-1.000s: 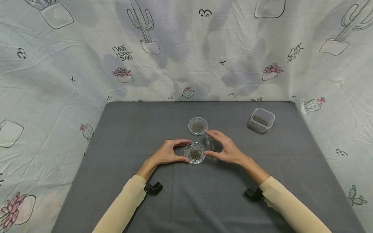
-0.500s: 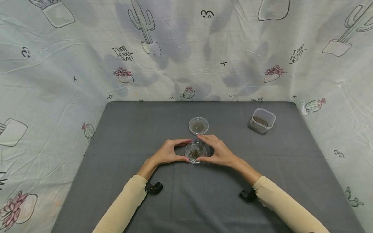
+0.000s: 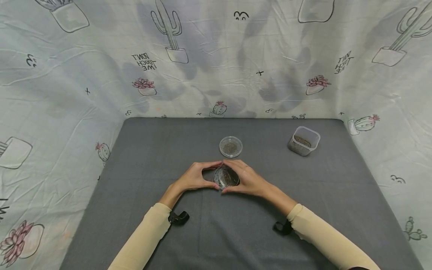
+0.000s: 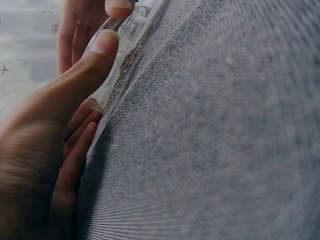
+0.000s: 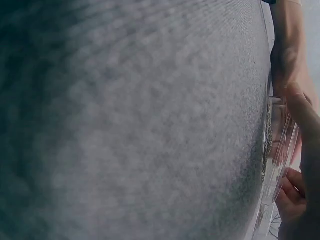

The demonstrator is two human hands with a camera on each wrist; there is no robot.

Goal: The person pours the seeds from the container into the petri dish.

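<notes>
Hands [image 3: 222, 178] around flat-lying petri dish [image 3: 227, 177]

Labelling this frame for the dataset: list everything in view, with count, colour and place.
near petri dish: 1, clear, dark seeds inside, mid-table between both hands
lid: 1, clear, tilted over the near dish, in the right hand's fingers
far petri dish: 1, clear, dark seeds inside, just behind the hands
tub: 1, clear plastic, square, dark seeds inside, open, back right of table
table cover: 1, dark grey, under everything
backdrop cloth: 1, pale with cactus prints, behind and at both sides
wrist cameras: 2, black, one at each cuff
sleeves: 2, cream
left hand: 1, grips the near dish's left rim
right hand: 1, holds the lid
</notes>
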